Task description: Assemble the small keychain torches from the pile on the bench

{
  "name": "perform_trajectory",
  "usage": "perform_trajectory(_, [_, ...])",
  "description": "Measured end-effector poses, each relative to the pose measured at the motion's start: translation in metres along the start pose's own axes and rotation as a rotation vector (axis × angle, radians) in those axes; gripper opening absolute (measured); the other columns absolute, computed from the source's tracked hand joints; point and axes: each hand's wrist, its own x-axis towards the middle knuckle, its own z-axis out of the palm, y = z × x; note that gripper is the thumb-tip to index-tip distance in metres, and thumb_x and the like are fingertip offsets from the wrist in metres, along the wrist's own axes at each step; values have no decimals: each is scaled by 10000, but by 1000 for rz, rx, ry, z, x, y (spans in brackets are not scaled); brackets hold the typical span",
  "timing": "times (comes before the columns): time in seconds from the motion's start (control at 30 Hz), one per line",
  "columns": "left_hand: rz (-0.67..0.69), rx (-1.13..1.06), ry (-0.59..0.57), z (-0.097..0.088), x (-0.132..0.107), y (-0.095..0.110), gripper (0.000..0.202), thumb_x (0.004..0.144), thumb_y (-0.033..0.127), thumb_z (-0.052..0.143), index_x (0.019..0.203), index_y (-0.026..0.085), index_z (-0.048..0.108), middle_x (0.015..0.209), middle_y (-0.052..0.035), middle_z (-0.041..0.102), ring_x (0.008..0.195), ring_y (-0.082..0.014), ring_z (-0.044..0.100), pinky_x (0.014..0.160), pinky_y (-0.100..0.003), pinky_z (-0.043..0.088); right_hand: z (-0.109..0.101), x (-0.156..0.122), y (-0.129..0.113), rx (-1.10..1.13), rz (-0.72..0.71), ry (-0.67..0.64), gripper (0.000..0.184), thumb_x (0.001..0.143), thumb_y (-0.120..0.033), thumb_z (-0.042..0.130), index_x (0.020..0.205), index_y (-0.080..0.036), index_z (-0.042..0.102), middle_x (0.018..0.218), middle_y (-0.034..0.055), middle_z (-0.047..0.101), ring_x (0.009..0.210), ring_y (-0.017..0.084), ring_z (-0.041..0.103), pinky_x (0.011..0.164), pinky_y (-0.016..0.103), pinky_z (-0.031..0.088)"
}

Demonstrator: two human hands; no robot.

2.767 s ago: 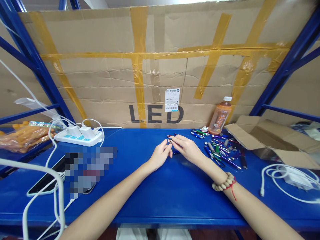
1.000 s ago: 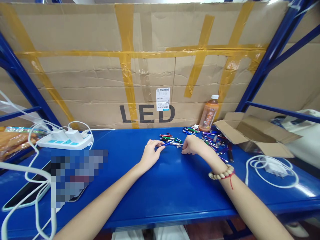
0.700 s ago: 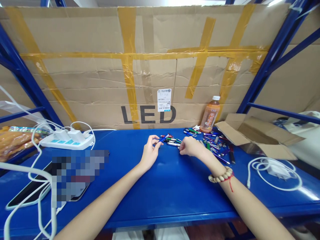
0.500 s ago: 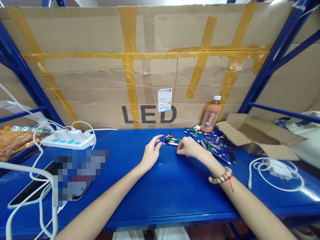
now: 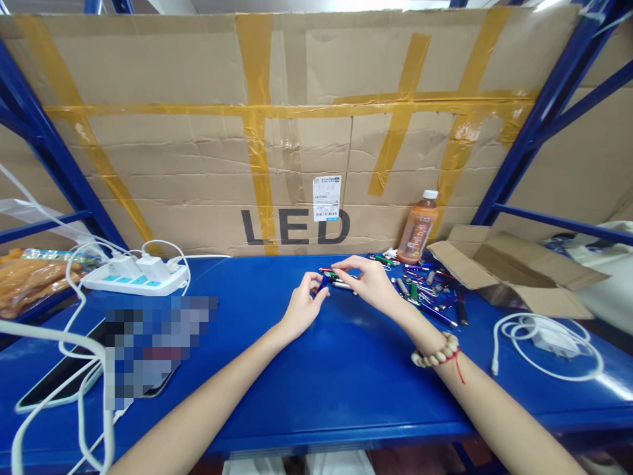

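Where both hands meet just over the table (image 5: 316, 369), the left hand (image 5: 301, 309) pinches a blue penlight (image 5: 324, 282) shut between its fingertips; the right hand (image 5: 372, 285) half-curls at its tip, grip unclear. A slack pinch could drop it among the pile (image 5: 428, 290).

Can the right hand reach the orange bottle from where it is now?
Probably yes. The bottle stands upright behind and to the right of the right hand, with only a low pile of small pens between them; nothing tall blocks the way.
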Motion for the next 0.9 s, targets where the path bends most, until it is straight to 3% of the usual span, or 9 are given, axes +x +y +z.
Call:
perform_trajectory(0.43, [97, 77, -17, 0, 1, -8, 146, 831, 210, 420, 975, 218, 441, 777, -4, 627, 748, -149, 585, 622, -228, 403, -6, 0, -3, 124, -39, -98, 158, 773, -267, 598, 770, -152, 705, 808, 60, 693, 723, 137, 628, 601, 214, 470])
perform_trajectory(0.9, [109, 165, -25, 1, -1, -10, 157, 841, 188, 424, 992, 231, 437, 803, 8, 636, 722, -143, 595, 637, -237, 422, -10, 0, 3, 101, -58, -159, 193, 755, -338, 614, 729, -161, 686, 735, 39, 658, 573, 108, 567, 515, 215, 445])
